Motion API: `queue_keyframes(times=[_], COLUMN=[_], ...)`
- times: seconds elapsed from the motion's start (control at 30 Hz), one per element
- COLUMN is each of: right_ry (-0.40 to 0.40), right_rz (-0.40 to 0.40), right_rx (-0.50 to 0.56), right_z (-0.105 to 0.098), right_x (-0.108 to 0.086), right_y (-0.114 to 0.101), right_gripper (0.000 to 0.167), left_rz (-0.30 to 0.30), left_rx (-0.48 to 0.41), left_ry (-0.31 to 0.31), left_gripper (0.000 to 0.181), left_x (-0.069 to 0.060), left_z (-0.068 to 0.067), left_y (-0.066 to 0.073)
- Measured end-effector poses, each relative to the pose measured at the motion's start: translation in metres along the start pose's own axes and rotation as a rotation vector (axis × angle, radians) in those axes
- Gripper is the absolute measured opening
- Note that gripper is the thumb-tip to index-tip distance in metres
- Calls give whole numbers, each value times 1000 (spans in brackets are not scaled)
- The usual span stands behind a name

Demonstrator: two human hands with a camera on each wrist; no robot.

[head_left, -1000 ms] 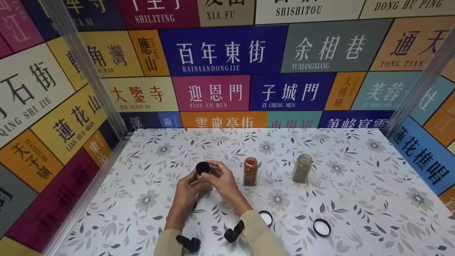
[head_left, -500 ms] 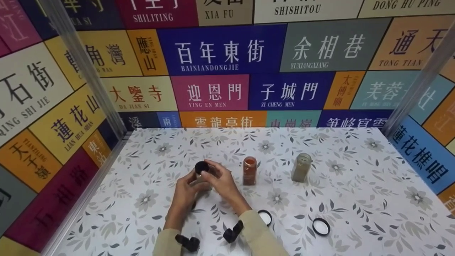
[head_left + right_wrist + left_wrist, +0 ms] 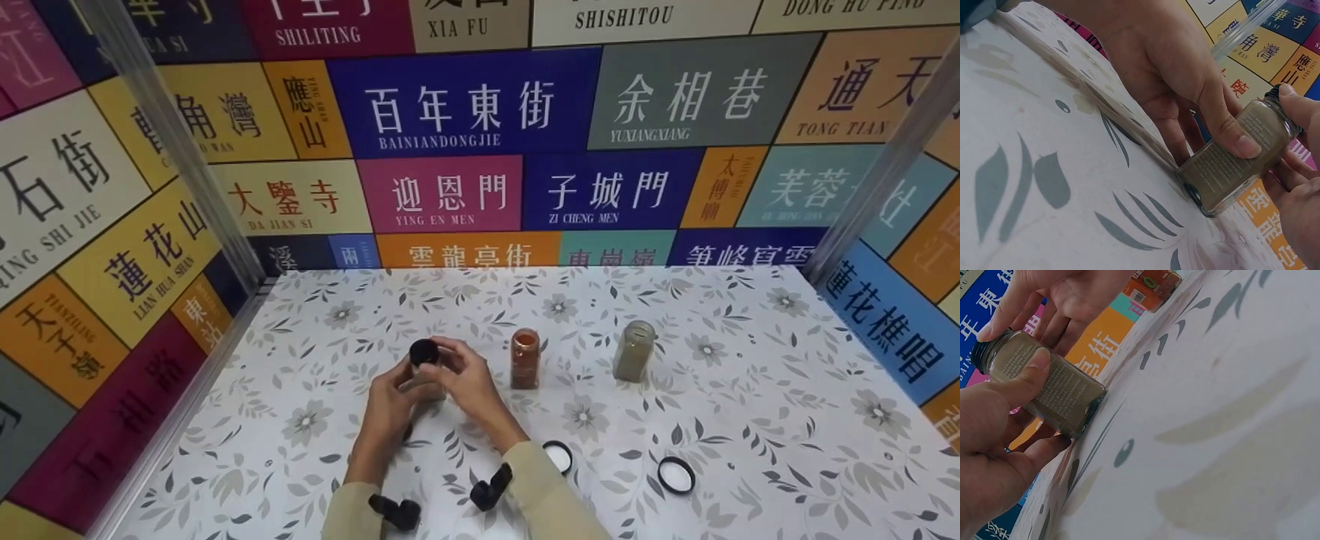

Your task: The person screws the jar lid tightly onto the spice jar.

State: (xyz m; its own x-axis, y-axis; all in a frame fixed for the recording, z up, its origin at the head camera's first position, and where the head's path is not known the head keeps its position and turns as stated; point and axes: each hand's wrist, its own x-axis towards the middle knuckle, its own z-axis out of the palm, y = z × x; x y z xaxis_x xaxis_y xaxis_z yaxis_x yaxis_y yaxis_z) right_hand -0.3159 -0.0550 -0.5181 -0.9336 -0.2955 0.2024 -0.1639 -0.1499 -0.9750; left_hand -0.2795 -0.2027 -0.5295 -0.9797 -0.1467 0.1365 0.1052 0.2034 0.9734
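A square glass spice jar (image 3: pixel 1055 385) of brownish-grey powder stands on the table, with small printed text on its side. My left hand (image 3: pixel 391 397) grips its body, the thumb lying across the printed face. At the top, my right hand (image 3: pixel 471 382) pinches the black screw lid (image 3: pixel 424 351) between thumb and fingers. In the right wrist view the jar's base (image 3: pixel 1199 202) touches the tabletop. The lid is still on the jar's neck; whether it is loose, I cannot tell.
Right of my hands stands a lidless jar of orange-red powder (image 3: pixel 525 364). Farther right is a greenish-brown jar (image 3: pixel 634 354), also without a black lid. Two black lids with white insides lie nearer me, one lid (image 3: pixel 557 457) beside my right sleeve, another lid (image 3: pixel 676 475) farther right.
The head view has shifted slightly. Both hands keep their hold on the jar and lid, and I see no clear turning of the lid.
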Motion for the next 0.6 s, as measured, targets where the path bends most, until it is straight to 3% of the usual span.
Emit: queue_keyframes(times=[0.13, 0.3, 0.6], right_ry=[-29, -55, -9], right_rz=[8, -32, -26], right_rx=[27, 17, 19], right_z=[-2, -4, 1], right_x=[-1, -1, 0], right_y=[-1, -2, -4], right_gripper=[62, 56, 51], left_rz=[-14, -30, -3], left_rx=[-3, 23, 32], left_ry=[0, -5, -17], left_gripper=[72, 74, 75], left_x=[0, 1, 3], left_z=[0, -2, -2], left_y=[1, 1, -1])
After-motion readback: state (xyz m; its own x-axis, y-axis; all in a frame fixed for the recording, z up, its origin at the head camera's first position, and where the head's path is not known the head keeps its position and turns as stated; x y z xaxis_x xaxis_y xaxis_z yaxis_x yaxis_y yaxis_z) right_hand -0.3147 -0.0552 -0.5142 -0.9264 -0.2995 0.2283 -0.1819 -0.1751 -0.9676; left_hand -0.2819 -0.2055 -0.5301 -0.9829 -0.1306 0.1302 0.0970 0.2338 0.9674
